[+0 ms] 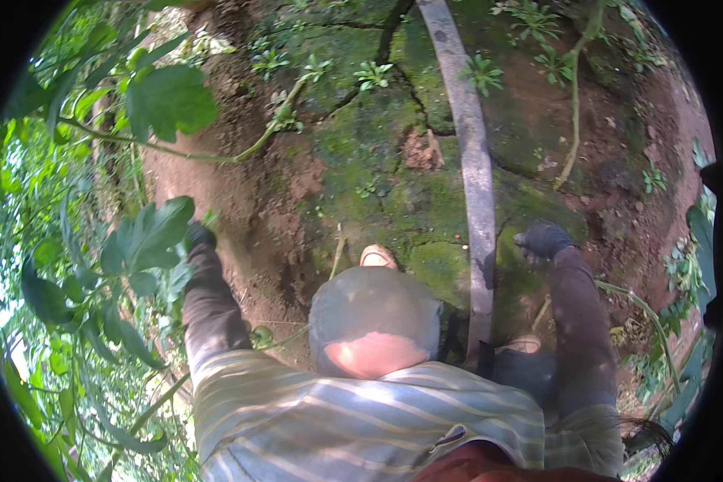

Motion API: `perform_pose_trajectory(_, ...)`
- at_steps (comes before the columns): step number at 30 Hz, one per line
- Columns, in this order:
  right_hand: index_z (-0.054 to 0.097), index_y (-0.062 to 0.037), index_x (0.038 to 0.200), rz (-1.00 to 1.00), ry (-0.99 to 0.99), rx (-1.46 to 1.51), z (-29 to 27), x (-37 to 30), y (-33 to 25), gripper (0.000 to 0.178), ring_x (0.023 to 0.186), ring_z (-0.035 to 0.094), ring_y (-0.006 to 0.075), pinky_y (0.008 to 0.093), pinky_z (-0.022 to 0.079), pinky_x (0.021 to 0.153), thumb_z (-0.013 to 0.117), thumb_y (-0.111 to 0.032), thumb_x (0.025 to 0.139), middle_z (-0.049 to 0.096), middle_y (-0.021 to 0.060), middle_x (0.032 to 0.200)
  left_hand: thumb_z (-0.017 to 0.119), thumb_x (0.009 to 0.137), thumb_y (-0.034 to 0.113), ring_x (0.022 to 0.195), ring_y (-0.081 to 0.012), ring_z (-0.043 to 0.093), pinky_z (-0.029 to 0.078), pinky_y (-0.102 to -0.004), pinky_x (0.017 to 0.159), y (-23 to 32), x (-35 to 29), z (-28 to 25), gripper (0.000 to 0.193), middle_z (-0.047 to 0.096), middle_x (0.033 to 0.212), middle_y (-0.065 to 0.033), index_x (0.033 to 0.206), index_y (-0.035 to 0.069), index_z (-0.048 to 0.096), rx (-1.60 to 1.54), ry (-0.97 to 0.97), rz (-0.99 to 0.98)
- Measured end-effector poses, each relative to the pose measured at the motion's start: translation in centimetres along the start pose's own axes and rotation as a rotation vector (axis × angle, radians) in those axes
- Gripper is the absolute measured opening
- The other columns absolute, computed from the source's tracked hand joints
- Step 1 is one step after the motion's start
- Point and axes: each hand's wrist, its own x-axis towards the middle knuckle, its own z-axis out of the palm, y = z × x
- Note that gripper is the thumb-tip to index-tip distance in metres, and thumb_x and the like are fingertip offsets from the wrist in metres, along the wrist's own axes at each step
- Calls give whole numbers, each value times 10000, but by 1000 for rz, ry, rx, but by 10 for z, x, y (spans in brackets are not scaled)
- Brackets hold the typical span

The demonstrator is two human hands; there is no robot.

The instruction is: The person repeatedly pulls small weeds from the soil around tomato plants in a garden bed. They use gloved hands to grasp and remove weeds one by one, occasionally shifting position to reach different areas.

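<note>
My left hand (202,236), in a dark glove, reaches out at the left beside a leafy green plant (149,237). Leaves and shade hide its fingers, so its grip does not show. On the other side, my right hand (545,240), also dark-gloved, is held over mossy ground with its fingers curled in. Whatever it may hold is too small or hidden to make out. A long flat grey strip, like a hose (475,173), runs from the far edge toward my feet, just left of my right hand and apart from it.
Cracked, mossy soil (353,153) with small weeds (373,75) spreads ahead. A bare vine stem (572,120) lies at the far right, and another stem (193,154) crosses from the left. Dense foliage lines the left side. My bent knee (373,309) and shoe tip (377,256) are near the middle.
</note>
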Motion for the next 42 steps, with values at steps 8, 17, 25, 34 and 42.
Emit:
perform_pose_trajectory(8,710,-41,762,-104,58,-141,2,5,4,452,602,660,244,390,511,609,521,-425,908,676,129,675,722,756,271,1103,-401,504,441,-450,900,209,-73,70,528,530,1162,-226,1181,52,498,101,-312,688)
perform_pose_trajectory(17,703,-75,966,-13,466,-411,37,3,-16,350,936,651,333,443,511,796,524,-338,820,673,178,1009,715,732,332,905,-305,654,515,-389,790,384,-87,151,384,677,995,-154,1052,125,673,586,-1096,1239)
perform_pose_trajectory(25,704,-37,895,103,455,-251,45,0,-37,331,888,655,343,439,514,764,571,-322,790,671,214,940,695,760,252,692,-193,662,531,-345,641,406,-63,150,373,703,839,-76,1113,139,651,523,-1631,968)
perform_pose_trajectory(34,710,-65,927,196,305,-129,39,-54,-121,306,883,664,330,430,518,731,594,-296,764,676,203,938,673,779,224,624,-191,647,519,-338,558,403,-48,155,286,691,764,-75,1051,136,673,466,-1695,971)
perform_pose_trajectory(42,696,-84,925,61,623,-445,-95,-71,-70,283,885,658,331,430,518,771,586,-293,768,683,162,937,701,771,262,617,-178,645,510,-322,535,400,-54,171,220,681,725,-74,910,92,705,566,-1716,872)
